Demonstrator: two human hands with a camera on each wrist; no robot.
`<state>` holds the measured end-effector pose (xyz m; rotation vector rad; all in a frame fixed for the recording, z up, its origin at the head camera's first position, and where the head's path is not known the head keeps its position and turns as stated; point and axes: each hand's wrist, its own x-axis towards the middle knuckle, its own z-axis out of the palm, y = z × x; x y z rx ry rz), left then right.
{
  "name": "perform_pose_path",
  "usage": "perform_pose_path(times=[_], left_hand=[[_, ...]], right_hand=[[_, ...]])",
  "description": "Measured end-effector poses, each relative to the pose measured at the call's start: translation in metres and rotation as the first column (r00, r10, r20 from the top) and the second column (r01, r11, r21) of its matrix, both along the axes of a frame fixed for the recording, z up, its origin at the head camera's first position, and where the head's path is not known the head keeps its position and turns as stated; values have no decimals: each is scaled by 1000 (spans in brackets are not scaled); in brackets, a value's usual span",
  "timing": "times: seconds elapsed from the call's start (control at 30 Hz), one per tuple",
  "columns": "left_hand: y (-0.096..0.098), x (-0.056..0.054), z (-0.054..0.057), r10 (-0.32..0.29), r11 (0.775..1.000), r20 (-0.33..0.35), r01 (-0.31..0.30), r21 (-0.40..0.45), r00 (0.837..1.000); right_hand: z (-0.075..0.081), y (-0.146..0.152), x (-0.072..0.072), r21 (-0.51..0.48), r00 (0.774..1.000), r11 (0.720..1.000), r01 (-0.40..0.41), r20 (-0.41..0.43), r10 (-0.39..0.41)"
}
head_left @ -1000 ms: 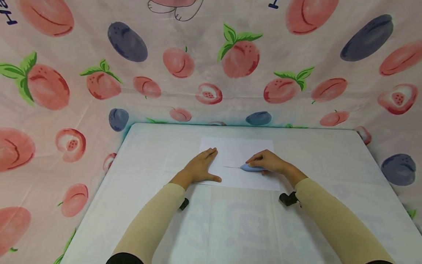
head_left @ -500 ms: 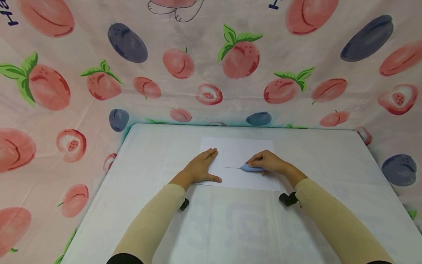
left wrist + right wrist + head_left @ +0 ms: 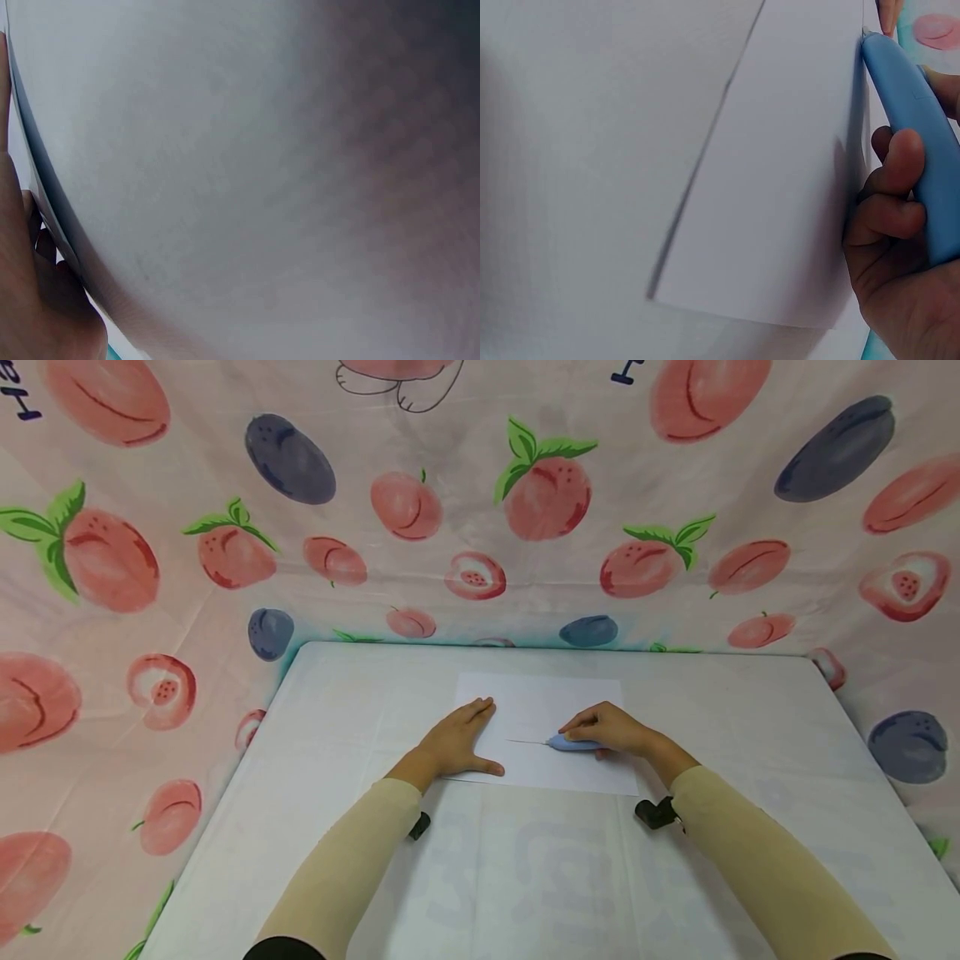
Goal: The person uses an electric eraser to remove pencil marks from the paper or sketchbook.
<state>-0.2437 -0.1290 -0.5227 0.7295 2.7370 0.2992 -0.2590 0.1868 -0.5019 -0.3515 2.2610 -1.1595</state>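
Note:
A white sheet of paper (image 3: 547, 697) lies on the white table. My left hand (image 3: 456, 741) rests on its left side, fingers extended and thumb spread away from them. In the left wrist view only part of that hand (image 3: 30, 307) shows, along the left edge. My right hand (image 3: 617, 727) grips a thick blue pen-shaped tool (image 3: 573, 742) over the right half of the sheet. The tool's small tip points left, at the end of a thin dark line (image 3: 525, 741) on the paper. Up close, the right wrist view shows fingers (image 3: 889, 217) curled beneath the tool's smooth curved body (image 3: 915, 120).
The white-covered table (image 3: 555, 877) extends around the sheet to rounded back corners. Behind it and to the sides hangs a pink cloth (image 3: 442, 435) printed with fruit. A black wrist-camera mount (image 3: 656, 812) juts out below the right wrist, near the paper's lower right corner.

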Motion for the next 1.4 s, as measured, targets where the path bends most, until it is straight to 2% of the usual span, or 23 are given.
perform_pose_path(times=[1.4], left_hand=[[0,2,1,-5,1000,-10,5,-5,1000]], right_hand=[[2,-4,4,-5,1000,1000,-6,-17,6]])
